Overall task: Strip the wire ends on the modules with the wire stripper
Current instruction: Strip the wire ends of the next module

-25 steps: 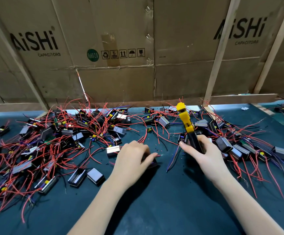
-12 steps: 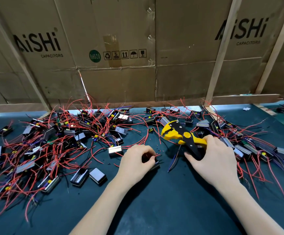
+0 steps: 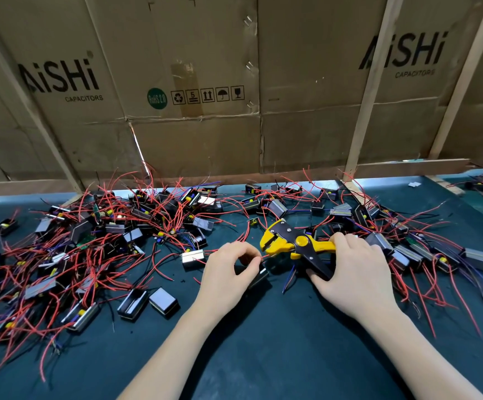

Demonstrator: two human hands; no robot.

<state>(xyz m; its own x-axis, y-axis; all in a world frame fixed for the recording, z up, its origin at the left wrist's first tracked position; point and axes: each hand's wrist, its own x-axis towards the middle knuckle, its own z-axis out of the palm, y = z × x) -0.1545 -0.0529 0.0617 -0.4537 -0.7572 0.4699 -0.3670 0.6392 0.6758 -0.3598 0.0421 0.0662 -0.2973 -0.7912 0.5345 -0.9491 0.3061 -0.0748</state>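
Observation:
My right hand [image 3: 352, 272] grips the handles of a yellow and black wire stripper [image 3: 290, 243], whose jaws point left. My left hand [image 3: 228, 272] pinches a red wire [image 3: 264, 256] and holds its tip at the stripper's jaws. A small black module [image 3: 259, 277] lies on the mat under my left fingers, partly hidden by them. A big tangle of modules with red wires [image 3: 104, 243] covers the mat to the left.
More modules with red and blue wires [image 3: 425, 252] lie to the right of my right hand. Two loose black housings [image 3: 148, 303] sit near my left forearm. A cardboard wall [image 3: 234, 111] with wooden struts closes the back of the dark green mat [image 3: 263, 356].
My right hand has swung the stripper from upright down to level, jaws pointing left. My left hand has lifted a red wire end to the jaws.

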